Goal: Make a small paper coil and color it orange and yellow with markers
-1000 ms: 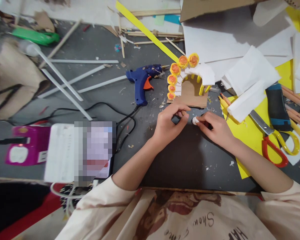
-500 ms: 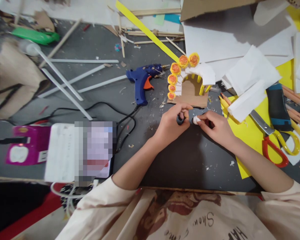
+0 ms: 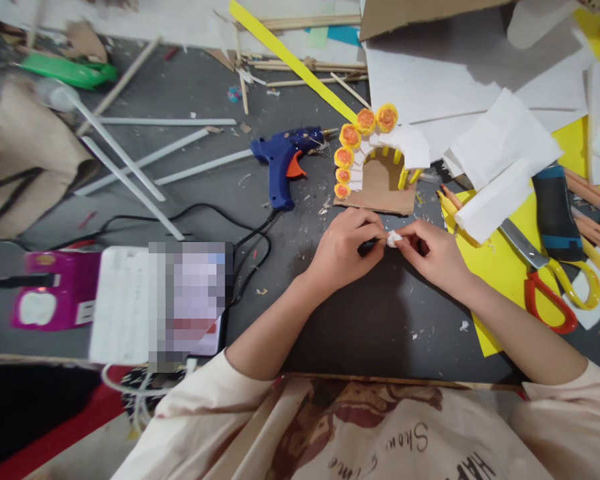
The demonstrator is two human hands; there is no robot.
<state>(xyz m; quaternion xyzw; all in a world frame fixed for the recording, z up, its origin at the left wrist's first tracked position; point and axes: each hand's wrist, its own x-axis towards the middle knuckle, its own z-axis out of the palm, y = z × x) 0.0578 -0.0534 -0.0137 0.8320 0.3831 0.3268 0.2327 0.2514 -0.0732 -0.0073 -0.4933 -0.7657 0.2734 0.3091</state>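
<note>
Your left hand [image 3: 347, 247]: fingers drawn narrow, thumb and forefinger pinching the left edge of a small white wad [image 3: 394, 238].

Your right hand [image 3: 433, 257]: fingers likewise narrow, pinching the right side of the same wad.

White wad, one: held between your two hands, just in front of the cardboard base [image 3: 375, 199], over the dark surface [image 3: 350, 333]; crumpled, its material too small to tell.

Arch, white, one: standing on that base [image 3: 416, 145], with orange-and-yellow rosettes [image 3: 350, 136], six, running up its left side and over the top; short yellow sticks [image 3: 403, 179] show inside and beside its opening.

Glue gun, blue with orange trigger, one [image 3: 281, 167]: lying left of the arch, nozzle towards the rosettes.

White rods, several [image 3: 125, 175]: strewn further left, some crossing.

Yellow strip, one [image 3: 290, 57]: slanting down to a spot behind the rosettes.

To your right: a yellow sheet [image 3: 490, 313], a rolled white paper [image 3: 495, 207] near its upper edge, and scissors [image 3: 536, 262] with one red and one yellow handle loop.

To your left: a phone [image 3: 200, 300], screen blurred, beside a white box [image 3: 120, 307] and a purple item [image 3: 67, 267].
</note>
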